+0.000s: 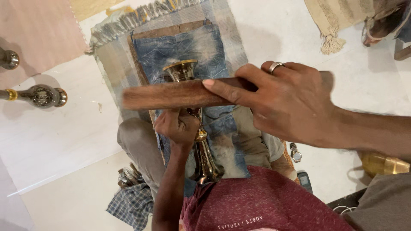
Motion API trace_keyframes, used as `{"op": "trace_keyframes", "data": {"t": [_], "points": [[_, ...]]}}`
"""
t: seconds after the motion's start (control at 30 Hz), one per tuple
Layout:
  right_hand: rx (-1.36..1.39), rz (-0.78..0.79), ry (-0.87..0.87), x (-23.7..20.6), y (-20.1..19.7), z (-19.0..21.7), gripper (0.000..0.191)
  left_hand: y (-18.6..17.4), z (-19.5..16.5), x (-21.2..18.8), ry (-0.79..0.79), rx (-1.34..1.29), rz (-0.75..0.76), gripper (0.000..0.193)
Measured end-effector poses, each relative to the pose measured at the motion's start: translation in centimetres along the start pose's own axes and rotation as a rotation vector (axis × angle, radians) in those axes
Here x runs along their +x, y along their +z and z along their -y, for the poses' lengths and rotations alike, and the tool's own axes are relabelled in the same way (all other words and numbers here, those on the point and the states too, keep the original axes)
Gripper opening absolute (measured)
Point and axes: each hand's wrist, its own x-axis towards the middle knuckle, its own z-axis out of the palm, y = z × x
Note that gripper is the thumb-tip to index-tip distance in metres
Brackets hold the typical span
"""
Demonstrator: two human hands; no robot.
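Two hands show in the head view, both busy over a seated person's lap. The right hand (287, 106), wearing a ring on one finger, is closed around a flat brown wooden stick (171, 95); its fingers lie pressed together along the wood, the index stretched out along the top face. The stick lies crosswise, level, just over the flared golden mouth of a brass horn-shaped piece (184, 70), though whether wood and rim touch cannot be told. The left hand (176, 127) is wrapped tight round the neck of that brass piece, fingers curled shut on it, below the stick. The brass piece runs lengthwise from the lap toward the flared end, resting over a faded blue denim cloth (188, 45) spread on a fringed striped mat (107, 55). On the white floor to the left lie two more shiny metal pieces (40, 95). A checked cloth with tools (130, 199) sits by the knee; a wristwatch (295, 152) lies on the floor at right, near a golden brass vessel (383, 164)
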Motion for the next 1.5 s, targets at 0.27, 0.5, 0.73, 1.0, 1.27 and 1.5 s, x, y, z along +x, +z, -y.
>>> {"op": "trace_keyframes", "data": {"t": [0.27, 0.5, 0.73, 1.0, 1.27, 1.5], "points": [[0.215, -0.272, -0.021, -2.5, 2.9, -0.4, 0.075, -1.0, 0.4, 1.1, 0.254, -0.01, 0.129, 0.023], [0.837, -0.436, 0.366, -7.1, 11.5, 0.8, 0.076, -1.4, 0.1, 4.1, -0.126, -0.491, 0.143, 0.024], [1.142, -0.334, 1.154, -14.8, 23.2, 7.9, 0.058, -2.1, -0.6, 8.5, 0.083, -0.418, 0.553, 0.037], [1.155, -0.267, 1.191, -17.0, 21.6, 9.1, 0.059, -0.1, 1.3, 11.3, 0.411, -0.288, 0.898, 0.048], [0.64, -0.563, 0.819, -13.8, 17.3, 7.7, 0.071, 1.5, 1.4, 13.0, 0.49, -0.277, 1.136, 0.048], [0.481, -0.557, 0.579, -12.8, 15.3, 3.0, 0.062, 1.0, 1.8, 11.9, 0.46, -0.268, 1.05, 0.044]]}}
